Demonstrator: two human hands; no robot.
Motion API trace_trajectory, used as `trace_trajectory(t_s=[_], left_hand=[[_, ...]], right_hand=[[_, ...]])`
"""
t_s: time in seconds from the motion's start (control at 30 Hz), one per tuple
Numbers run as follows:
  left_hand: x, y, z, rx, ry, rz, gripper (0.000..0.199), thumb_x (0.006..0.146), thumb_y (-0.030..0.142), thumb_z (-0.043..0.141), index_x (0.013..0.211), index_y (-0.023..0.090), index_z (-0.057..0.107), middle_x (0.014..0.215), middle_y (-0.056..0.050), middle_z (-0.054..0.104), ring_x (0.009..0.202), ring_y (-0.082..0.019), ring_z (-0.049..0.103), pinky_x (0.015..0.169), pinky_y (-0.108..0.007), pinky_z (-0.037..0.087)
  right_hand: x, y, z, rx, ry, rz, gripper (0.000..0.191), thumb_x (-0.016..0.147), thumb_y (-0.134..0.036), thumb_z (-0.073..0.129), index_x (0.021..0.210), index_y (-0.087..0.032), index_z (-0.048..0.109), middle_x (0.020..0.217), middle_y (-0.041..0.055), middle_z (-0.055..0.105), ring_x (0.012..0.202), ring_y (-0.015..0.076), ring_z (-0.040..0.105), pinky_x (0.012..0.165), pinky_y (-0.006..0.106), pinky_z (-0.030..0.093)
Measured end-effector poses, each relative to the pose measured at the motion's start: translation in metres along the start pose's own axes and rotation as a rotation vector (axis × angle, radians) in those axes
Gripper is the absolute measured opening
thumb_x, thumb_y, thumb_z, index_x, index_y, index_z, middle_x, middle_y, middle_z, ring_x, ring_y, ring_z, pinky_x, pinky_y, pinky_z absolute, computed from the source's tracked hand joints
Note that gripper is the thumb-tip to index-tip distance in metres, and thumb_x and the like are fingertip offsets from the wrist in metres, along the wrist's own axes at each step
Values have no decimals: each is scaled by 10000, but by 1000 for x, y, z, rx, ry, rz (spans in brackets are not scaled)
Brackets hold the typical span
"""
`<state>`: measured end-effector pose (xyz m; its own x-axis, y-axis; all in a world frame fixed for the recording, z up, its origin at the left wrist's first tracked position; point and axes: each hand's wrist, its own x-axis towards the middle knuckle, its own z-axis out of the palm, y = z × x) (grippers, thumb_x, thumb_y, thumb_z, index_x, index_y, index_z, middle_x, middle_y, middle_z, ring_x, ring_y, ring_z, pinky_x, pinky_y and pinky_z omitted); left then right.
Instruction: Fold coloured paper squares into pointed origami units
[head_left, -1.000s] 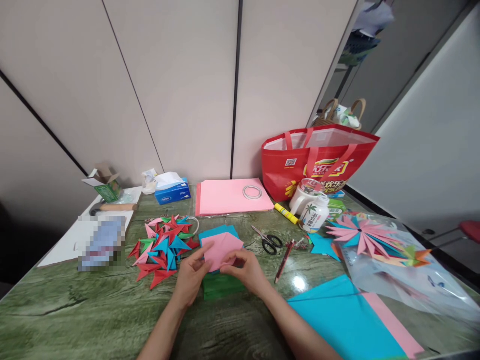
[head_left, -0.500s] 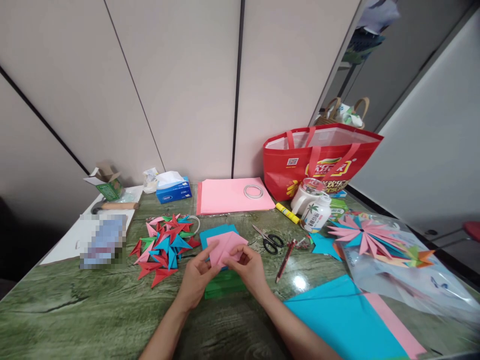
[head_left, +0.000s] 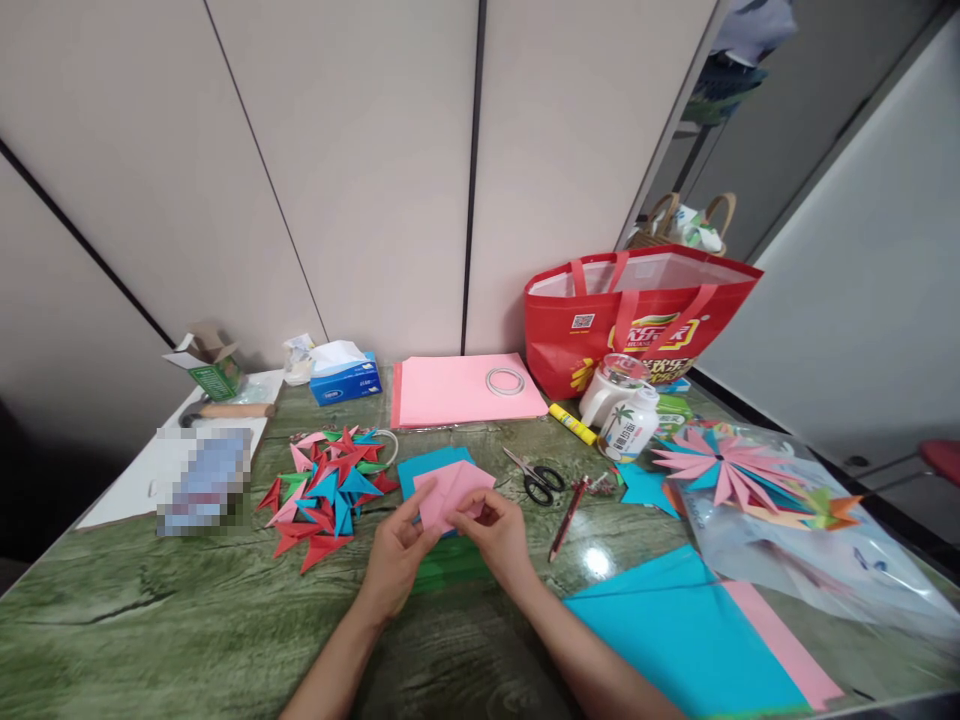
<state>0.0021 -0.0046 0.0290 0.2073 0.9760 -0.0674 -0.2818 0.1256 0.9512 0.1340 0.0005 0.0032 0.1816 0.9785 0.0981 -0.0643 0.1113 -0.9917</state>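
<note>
Pink paper [head_left: 454, 490] moved slightly rightward, together with left hand [head_left: 397, 555] and right hand [head_left: 499, 530], since a second ago

Both hands are supported over a green table [head_left: 180, 625]. Beyond and well to the right of the right hand, a red bag [head_left: 555, 340] is stood upright. Large blue paper [head_left: 690, 640] is laid beside the right forearm. Pink sheets [head_left: 442, 390] are stacked beyond the hands. Folded pieces [head_left: 341, 490] are heaped left of the left hand. Between the hands, which are held close together, the pink paper is pinched by the thumb and fingers of each. Beyond the right hand, black-handled scissors [head_left: 531, 473] are laid.
</note>
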Motion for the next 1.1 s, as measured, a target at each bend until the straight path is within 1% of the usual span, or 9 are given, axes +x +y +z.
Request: trace_trajectory(t_s=[0.2,0.3,0.37,0.53,0.7,0.83,0.9,1.0,1.1], left_hand=[[-1,1,1,-46,21,-26,565,632,247,681,1171,202,519,1115,-68,610,968,-219,564,811,-302,450],[0,0,0,-166,14,-50,470,692,331,618,1134,183,558,1092,-101,617,990,-240,550,806,-338,453],[1,-1,-1,-198,6,-52,453,709,350,598,1122,164,569,1077,-117,622,1006,-250,541,820,-357,446],[0,-2,-2,-46,-16,-10,565,642,194,674,1182,204,508,1059,-65,637,980,-210,555,857,-317,420],[0,-4,-5,44,-52,-3,588,678,199,643,1233,200,446,1000,-56,664,882,-190,598,839,-313,429],[1,-8,-8,107,-17,25,531,669,219,649,1181,192,510,1060,-67,642,912,-213,587,811,-310,445],[1,-10,-9,128,9,27,512,659,231,655,1154,174,538,1039,-77,651,901,-222,593,810,-327,448],[2,-11,-10,124,39,34,509,642,241,664,1134,165,558,1040,-88,650,925,-236,586,827,-346,443],[3,-11,-10,131,66,48,493,636,248,668,1112,159,577,1039,-95,650,948,-239,575,833,-341,441]], right_hand=[[0,-2,-1,-61,9,-48,144,573,-289,716,597,-167,642,568,-1,576,498,119,506,485,232,410],[0,-4,-1,-3,3,-22,132,572,-270,717,600,-165,641,578,-5,575,474,115,517,472,232,421],[0,-4,0,26,-1,-12,128,573,-262,717,598,-166,636,573,-9,568,463,112,518,459,228,428],[-1,-5,0,25,-3,-16,123,568,-249,721,589,-167,632,563,-11,559,467,112,522,456,224,444],[-1,-5,1,40,-12,-5,117,573,-253,720,595,-168,643,558,-10,569,455,110,523,452,222,452],[0,-4,0,5,-15,-34,122,587,-269,709,590,-163,650,561,-4,576,467,109,521,480,227,457],[0,-5,-1,-49,-38,-66,117,581,-262,711,610,-161,660,602,12,592,530,125,541,520,234,467],[-1,-5,-1,-70,-87,-86,172,558,-227,714,712,-167,669,755,41,596,648,150,564,551,237,486],[-1,-5,-1,-40,-113,-83,173,581,-180,667,754,-171,656,805,43,566,664,143,559,540,228,490]])
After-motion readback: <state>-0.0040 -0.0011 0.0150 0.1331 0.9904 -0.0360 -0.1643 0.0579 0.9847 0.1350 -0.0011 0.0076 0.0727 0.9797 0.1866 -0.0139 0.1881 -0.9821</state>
